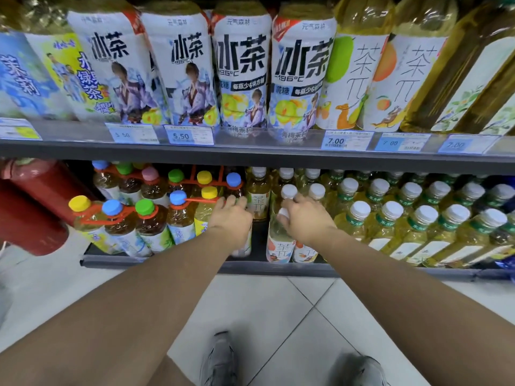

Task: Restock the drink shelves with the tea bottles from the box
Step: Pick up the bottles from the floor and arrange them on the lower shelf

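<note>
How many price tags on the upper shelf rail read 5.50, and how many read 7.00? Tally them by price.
5.50 tags: 2
7.00 tags: 3
Total: 5
One more tag at far left is too blurred to read.

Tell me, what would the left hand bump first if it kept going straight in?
Most likely the blue-capped bottle just beyond the left hand. Depth is unclear, so the white-capped bottle beside it could come first.
</note>
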A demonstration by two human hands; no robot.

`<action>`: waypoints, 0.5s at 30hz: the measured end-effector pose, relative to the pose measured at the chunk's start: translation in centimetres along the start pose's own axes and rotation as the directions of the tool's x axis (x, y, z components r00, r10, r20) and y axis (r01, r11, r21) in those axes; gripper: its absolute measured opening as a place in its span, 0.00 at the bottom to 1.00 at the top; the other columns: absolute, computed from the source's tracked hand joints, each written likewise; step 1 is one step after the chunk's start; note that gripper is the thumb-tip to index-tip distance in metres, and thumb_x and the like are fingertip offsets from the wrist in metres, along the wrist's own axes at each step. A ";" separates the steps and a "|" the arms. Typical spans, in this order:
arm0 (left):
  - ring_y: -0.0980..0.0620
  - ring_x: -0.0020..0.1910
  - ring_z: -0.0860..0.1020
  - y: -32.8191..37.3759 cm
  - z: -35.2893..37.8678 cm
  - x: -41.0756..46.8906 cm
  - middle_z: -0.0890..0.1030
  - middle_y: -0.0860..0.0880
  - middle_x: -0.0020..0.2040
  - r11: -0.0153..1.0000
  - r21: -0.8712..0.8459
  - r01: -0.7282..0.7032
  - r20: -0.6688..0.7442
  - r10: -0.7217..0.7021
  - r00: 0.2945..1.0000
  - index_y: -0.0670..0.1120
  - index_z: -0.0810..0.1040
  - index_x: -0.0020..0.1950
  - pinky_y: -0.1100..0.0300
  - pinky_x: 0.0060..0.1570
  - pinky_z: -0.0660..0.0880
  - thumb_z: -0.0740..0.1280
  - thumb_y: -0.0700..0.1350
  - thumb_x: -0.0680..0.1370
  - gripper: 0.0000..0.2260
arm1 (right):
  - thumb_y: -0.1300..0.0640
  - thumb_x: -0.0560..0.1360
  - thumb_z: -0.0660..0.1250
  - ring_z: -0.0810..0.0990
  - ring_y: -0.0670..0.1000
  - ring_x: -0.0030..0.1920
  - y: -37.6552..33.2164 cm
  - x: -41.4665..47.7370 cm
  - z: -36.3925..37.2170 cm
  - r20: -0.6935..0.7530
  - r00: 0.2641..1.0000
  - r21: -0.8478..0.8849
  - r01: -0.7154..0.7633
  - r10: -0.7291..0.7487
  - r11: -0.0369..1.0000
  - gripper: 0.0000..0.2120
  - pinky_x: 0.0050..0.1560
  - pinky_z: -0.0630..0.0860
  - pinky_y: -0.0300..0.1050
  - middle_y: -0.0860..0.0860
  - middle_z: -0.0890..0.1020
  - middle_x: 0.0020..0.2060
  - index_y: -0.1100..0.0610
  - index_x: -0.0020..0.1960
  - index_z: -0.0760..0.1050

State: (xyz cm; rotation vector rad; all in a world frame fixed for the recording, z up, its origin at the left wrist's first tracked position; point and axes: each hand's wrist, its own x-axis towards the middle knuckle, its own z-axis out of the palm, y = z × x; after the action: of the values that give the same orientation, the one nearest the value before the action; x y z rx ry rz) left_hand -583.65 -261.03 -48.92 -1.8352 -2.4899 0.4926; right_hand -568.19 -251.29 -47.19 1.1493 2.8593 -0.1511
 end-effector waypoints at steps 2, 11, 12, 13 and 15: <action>0.41 0.74 0.60 -0.2 0.4 -0.2 0.63 0.44 0.74 1.000 0.004 -0.008 0.011 0.007 1.000 0.49 0.68 0.75 0.41 0.76 0.53 0.67 0.42 0.73 0.29 | 0.44 0.80 0.57 0.73 0.60 0.62 -0.5 0.0 0.5 0.050 0.999 -0.026 0.000 0.002 1.000 0.20 0.60 0.68 0.54 0.56 0.75 0.63 0.53 0.68 0.69; 0.42 0.70 0.67 2.7 -1.0 0.2 0.72 0.44 0.68 0.965 -0.221 -0.138 -0.139 0.109 0.984 0.48 0.68 0.71 0.46 0.72 0.61 0.66 0.48 0.79 0.21 | 0.51 0.75 0.69 0.70 0.61 0.66 3.0 -0.7 0.3 0.138 0.975 0.043 -0.183 0.176 0.982 0.28 0.65 0.70 0.58 0.56 0.67 0.69 0.47 0.73 0.64; 0.41 0.69 0.68 3.4 -1.4 0.3 0.72 0.44 0.68 0.948 -0.284 -0.146 -0.140 0.110 0.984 0.47 0.67 0.72 0.46 0.68 0.66 0.66 0.49 0.79 0.22 | 0.55 0.75 0.69 0.72 0.61 0.65 3.4 -0.7 0.5 0.186 0.961 0.097 -0.226 0.205 0.969 0.29 0.64 0.73 0.56 0.57 0.67 0.70 0.48 0.73 0.64; 0.41 0.68 0.69 4.0 -1.8 0.5 0.72 0.44 0.68 0.927 -0.344 -0.147 -0.129 0.108 0.986 0.47 0.65 0.74 0.45 0.65 0.69 0.66 0.49 0.79 0.24 | 0.58 0.74 0.69 0.73 0.61 0.65 3.6 -0.8 0.7 0.212 0.952 0.140 -0.253 0.220 0.957 0.30 0.63 0.74 0.54 0.58 0.66 0.71 0.48 0.74 0.63; 0.40 0.66 0.71 5.1 -2.3 0.8 0.72 0.43 0.66 0.899 -0.411 -0.148 -0.110 0.112 0.988 0.47 0.64 0.75 0.45 0.59 0.75 0.66 0.48 0.80 0.25 | 0.60 0.75 0.69 0.73 0.60 0.66 4.0 -0.7 1.0 0.186 0.952 0.198 -0.277 0.242 0.940 0.30 0.63 0.73 0.51 0.59 0.68 0.71 0.50 0.74 0.64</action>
State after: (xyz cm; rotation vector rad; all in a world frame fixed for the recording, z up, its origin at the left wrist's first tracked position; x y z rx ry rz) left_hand -578.75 -258.34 -48.14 -2.1176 -2.5768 -0.1390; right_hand -564.89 -248.97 -48.40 1.4691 2.5701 -0.5348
